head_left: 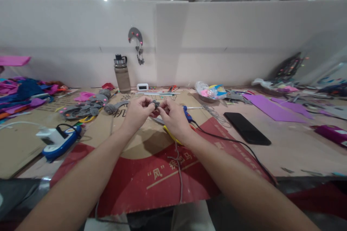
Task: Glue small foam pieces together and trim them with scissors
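Note:
Both hands meet above the middle of the cardboard, fingers closed on a small dark grey piece [155,104] that looks like felt. My left hand [139,112] pinches it from the left, my right hand [173,117] from the right. Fingertips hide most of its shape. Beneath my right hand lie scissors with yellow handles [173,135], partly covered. A blue tool with a black cable, perhaps a glue gun [187,114], rests just beyond that hand. A grey cord [179,177] runs over the red part of the cardboard [130,184] toward the front edge.
At left are a blue-and-white power strip [61,146], grey felt pieces with pink dots [81,108] and a bottle [122,75]. To the right lie a black phone [246,128], purple sheets [273,107] and a bowl [211,97]. A grey moon ornament [135,35] hangs on the partition.

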### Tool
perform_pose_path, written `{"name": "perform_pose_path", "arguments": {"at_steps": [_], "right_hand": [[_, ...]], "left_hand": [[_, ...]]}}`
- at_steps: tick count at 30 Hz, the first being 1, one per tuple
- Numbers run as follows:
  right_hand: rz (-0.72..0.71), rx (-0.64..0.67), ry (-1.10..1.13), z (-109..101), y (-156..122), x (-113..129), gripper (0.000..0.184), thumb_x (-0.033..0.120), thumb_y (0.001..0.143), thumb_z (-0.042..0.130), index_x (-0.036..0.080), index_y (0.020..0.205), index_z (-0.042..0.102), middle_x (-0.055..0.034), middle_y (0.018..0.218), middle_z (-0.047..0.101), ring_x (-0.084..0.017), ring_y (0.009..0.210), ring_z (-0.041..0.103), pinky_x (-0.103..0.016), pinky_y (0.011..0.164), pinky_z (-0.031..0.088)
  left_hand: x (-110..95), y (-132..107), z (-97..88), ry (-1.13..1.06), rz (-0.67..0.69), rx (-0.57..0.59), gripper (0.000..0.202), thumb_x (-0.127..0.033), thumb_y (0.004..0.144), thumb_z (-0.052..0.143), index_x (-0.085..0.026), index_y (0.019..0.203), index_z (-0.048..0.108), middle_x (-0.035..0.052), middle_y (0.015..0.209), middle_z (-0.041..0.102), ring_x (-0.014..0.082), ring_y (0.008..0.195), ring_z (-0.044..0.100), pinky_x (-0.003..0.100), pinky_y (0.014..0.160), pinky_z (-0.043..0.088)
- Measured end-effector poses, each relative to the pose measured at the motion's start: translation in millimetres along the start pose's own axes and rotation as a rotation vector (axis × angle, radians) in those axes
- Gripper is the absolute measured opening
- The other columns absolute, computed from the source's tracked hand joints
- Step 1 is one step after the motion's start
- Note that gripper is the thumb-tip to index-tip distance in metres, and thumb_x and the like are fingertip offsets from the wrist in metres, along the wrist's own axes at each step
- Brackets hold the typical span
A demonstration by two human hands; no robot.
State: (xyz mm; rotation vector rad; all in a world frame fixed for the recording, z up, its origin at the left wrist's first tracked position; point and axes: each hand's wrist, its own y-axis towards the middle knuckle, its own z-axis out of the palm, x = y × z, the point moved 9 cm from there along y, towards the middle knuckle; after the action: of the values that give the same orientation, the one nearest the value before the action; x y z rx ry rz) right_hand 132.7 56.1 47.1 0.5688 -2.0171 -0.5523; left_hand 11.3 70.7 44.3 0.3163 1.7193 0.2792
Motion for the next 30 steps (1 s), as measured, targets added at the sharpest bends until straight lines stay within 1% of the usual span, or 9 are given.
{"name": "perform_pose_path", "arguments": {"at_steps": [3, 5, 8, 10, 12, 14, 19, 25, 30], "right_hand": [[0.027, -0.021, 0.048, 1, 0, -3, 0.012, 0.026, 0.080, 0.047, 0.019, 0.071, 0.049, 0.0029, 0.062, 0.050, -0.011, 0.057, 0.044, -0.023, 0.055, 0.031], [0.059, -0.034, 0.119, 4, 1, -8, 0.014, 0.028, 0.079, 0.048, 0.019, 0.068, 0.049, 0.0035, 0.061, 0.049, -0.010, 0.057, 0.043, -0.022, 0.054, 0.031], [0.122, -0.038, 0.239, 9, 4, -19, 0.016, 0.030, 0.078, 0.049, 0.018, 0.067, 0.049, 0.0041, 0.060, 0.048, -0.010, 0.056, 0.042, -0.022, 0.054, 0.031], [0.163, -0.047, 0.300, 10, 5, -25, 0.018, 0.033, 0.076, 0.051, 0.018, 0.066, 0.049, 0.0047, 0.059, 0.047, -0.009, 0.056, 0.041, -0.022, 0.053, 0.031], [0.194, -0.049, 0.355, 11, 7, -29, 0.020, 0.033, 0.074, 0.054, 0.018, 0.064, 0.048, 0.0051, 0.058, 0.045, -0.009, 0.055, 0.040, -0.022, 0.053, 0.030], [0.207, -0.042, 0.410, 13, 8, -31, 0.021, 0.034, 0.073, 0.055, 0.018, 0.062, 0.047, 0.0054, 0.057, 0.044, -0.009, 0.055, 0.040, -0.022, 0.053, 0.031], [0.237, -0.033, 0.506, 18, 11, -35, 0.022, 0.035, 0.069, 0.058, 0.018, 0.060, 0.047, 0.0055, 0.056, 0.044, -0.008, 0.053, 0.039, -0.022, 0.052, 0.031], [0.339, -0.020, 0.622, 24, 9, -42, 0.023, 0.034, 0.068, 0.059, 0.019, 0.058, 0.045, 0.0083, 0.047, 0.037, -0.006, 0.044, 0.030, -0.021, 0.045, 0.024], [0.504, 0.012, 0.762, 27, 1, -45, 0.024, 0.034, 0.067, 0.061, 0.020, 0.062, 0.042, 0.0106, 0.043, 0.033, -0.004, 0.037, 0.023, -0.019, 0.039, 0.017]], "left_hand": [[-1, -1, -2.4, 0.033, 0.021, -0.035, 0.011, -0.024, 0.069, 0.059, -0.014, 0.073, 0.056, 0.0007, 0.061, 0.061, 0.0138, 0.053, 0.062, 0.028, 0.052, 0.056], [-3, -1, -2.9, 0.065, 0.037, -0.048, 0.013, -0.026, 0.070, 0.059, -0.014, 0.074, 0.057, 0.0018, 0.063, 0.062, 0.0144, 0.055, 0.062, 0.026, 0.049, 0.054], [-5, -2, -4.9, 0.140, 0.069, -0.076, 0.016, -0.029, 0.071, 0.058, -0.014, 0.075, 0.059, 0.0026, 0.065, 0.062, 0.0145, 0.057, 0.061, 0.022, 0.044, 0.048], [-6, -1, -7.7, 0.203, 0.084, -0.105, 0.016, -0.030, 0.072, 0.057, -0.014, 0.076, 0.061, 0.0012, 0.062, 0.060, 0.0116, 0.051, 0.057, 0.020, 0.042, 0.043], [-6, -1, -10.3, 0.249, 0.098, -0.133, 0.016, -0.029, 0.071, 0.058, -0.015, 0.077, 0.062, -0.0006, 0.058, 0.059, 0.0088, 0.047, 0.051, 0.019, 0.042, 0.040], [-8, -1, -11.2, 0.268, 0.111, -0.148, 0.016, -0.029, 0.071, 0.058, -0.015, 0.076, 0.063, -0.0013, 0.059, 0.058, 0.0079, 0.046, 0.048, 0.019, 0.044, 0.039], [-13, -4, -7.7, 0.291, 0.131, -0.158, 0.015, -0.027, 0.072, 0.057, -0.015, 0.078, 0.064, -0.0008, 0.063, 0.061, 0.0093, 0.052, 0.053, 0.021, 0.052, 0.043], [-13, -6, -4.9, 0.233, 0.102, -0.141, 0.016, -0.028, 0.073, 0.058, -0.015, 0.080, 0.063, 0.0000, 0.065, 0.062, 0.0104, 0.055, 0.056, 0.023, 0.056, 0.045], [-3, -2, -0.6, 0.080, 0.059, -0.054, 0.017, -0.030, 0.073, 0.060, -0.013, 0.078, 0.062, 0.0013, 0.068, 0.062, 0.0113, 0.058, 0.057, 0.025, 0.061, 0.046]]}}
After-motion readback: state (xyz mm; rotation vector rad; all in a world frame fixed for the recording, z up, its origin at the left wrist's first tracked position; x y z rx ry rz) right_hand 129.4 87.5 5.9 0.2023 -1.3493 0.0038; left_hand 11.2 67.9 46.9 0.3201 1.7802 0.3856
